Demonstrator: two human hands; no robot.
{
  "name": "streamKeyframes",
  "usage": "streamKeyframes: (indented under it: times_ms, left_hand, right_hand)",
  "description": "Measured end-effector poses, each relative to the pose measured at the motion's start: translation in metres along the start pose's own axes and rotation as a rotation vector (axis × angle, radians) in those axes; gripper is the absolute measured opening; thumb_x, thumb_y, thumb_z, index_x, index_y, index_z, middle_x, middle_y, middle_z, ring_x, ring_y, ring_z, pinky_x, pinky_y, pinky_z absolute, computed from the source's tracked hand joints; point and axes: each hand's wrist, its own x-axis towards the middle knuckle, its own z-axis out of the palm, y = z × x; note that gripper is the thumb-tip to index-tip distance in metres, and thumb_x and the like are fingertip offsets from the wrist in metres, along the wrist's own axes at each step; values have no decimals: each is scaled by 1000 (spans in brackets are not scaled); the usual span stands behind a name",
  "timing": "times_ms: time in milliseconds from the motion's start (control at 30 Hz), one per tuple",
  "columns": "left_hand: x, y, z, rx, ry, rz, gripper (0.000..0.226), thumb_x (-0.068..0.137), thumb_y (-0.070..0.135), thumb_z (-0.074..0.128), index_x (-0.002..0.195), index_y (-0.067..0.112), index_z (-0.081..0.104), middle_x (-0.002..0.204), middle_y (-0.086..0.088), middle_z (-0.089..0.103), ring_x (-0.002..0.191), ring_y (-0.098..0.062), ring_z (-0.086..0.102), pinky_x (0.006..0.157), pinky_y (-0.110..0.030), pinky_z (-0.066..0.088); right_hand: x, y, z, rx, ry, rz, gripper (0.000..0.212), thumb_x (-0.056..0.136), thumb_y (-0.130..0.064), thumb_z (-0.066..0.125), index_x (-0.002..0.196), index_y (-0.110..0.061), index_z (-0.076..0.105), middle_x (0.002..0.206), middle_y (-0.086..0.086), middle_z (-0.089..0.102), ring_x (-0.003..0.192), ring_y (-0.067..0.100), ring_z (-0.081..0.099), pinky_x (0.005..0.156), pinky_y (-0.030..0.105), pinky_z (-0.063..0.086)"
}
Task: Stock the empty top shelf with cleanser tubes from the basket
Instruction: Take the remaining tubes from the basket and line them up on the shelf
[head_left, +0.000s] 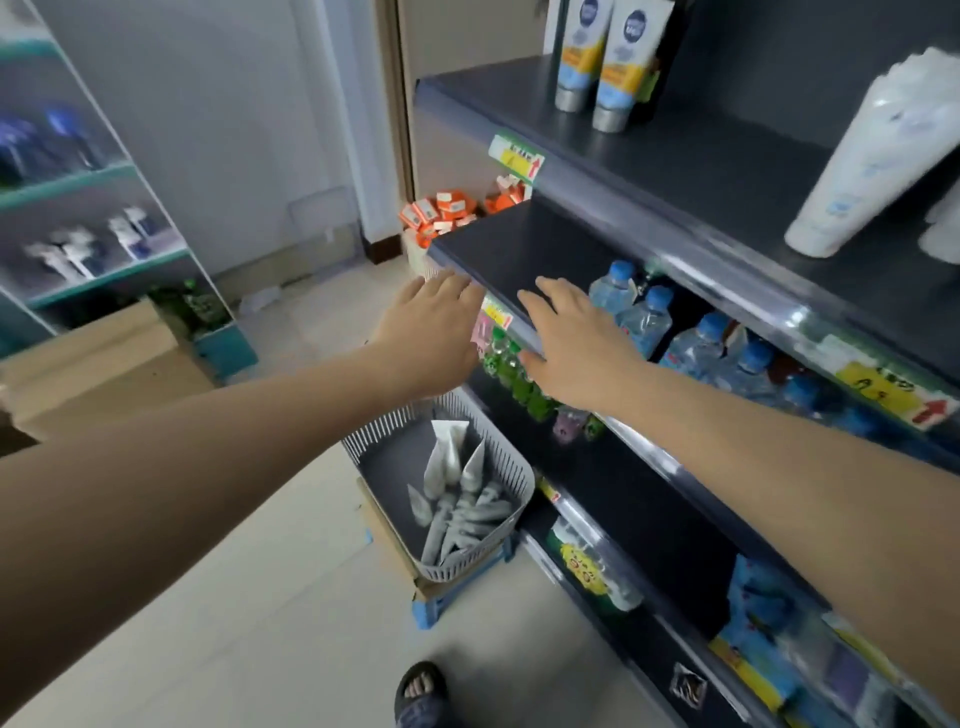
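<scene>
A grey slotted basket (511, 467) stands on a low blue stool beside the dark shelving unit, with several white cleanser tubes (460, 506) lying inside. Two yellow-and-white tubes (602, 57) stand upright at the left of the top shelf (701, 156). A larger white tube (878, 156) leans at its right. My left hand (428, 332) and my right hand (576, 348) both reach out above the basket, fingers spread and empty, near the front edge of the second shelf.
Water bottles (644, 306) and green bottles fill the shelf under the hands. Orange boxes (441, 210) lie piled on the floor behind the unit. Cardboard boxes (104, 358) and a second rack of products stand at the left. My sandalled foot (421, 693) shows below.
</scene>
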Motion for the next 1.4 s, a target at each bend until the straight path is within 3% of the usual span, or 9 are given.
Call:
streamKeyframes:
  times_ms: [400,567,800,1033,1200,1300,1400]
  left_hand:
    - [-23,-84,148,-241,-290,-196,47,92,21,45,136,7,40,139,-13,42,132,-30,36,107,-40,34]
    - [-26,-91,192,-391,-413,-343,42,89,16,44,130,6,43,138,-13,42,131,-30,37,101,-42,37]
    - [-15,-98,277,-530,-524,-558,29,85,11,48,114,6,49,119,-12,52,113,-32,52,77,-37,41]
    - [-3,-87,360,-605,-656,-642,22,87,16,46,106,4,52,113,-14,55,102,-34,56,74,-35,43]
    - [6,-71,398,-648,-750,-733,28,89,23,49,113,10,56,111,-10,61,100,-32,60,76,-35,47]
    - [12,-62,413,-631,-753,-754,24,91,24,48,110,12,58,107,-9,63,97,-33,61,74,-34,46]
    - [13,-61,424,-598,-734,-769,23,93,21,45,107,14,62,101,-8,65,92,-32,62,69,-33,44]
  right_hand:
    - [78,-42,128,51,-246,-50,60,94,-26,51,147,-11,25,154,8,22,143,26,21,116,41,25]
    - [113,-41,174,68,-371,-89,50,95,-19,49,141,-7,33,147,11,34,134,28,35,108,44,36]
    - [174,-29,255,80,-517,-131,36,95,-10,47,130,-5,42,134,13,46,120,31,46,92,42,43]
    - [209,-10,338,57,-634,-195,43,92,1,45,135,-6,40,136,13,46,122,32,45,93,40,42]
    - [226,-5,377,16,-687,-197,46,93,1,44,138,-5,36,138,15,47,124,32,47,99,40,40]
    - [232,-5,394,-3,-694,-178,37,92,3,42,128,-5,43,130,14,53,116,33,54,87,38,45]
    - [235,-8,402,-29,-683,-209,32,89,7,39,118,-5,47,119,16,59,104,34,60,70,34,41]
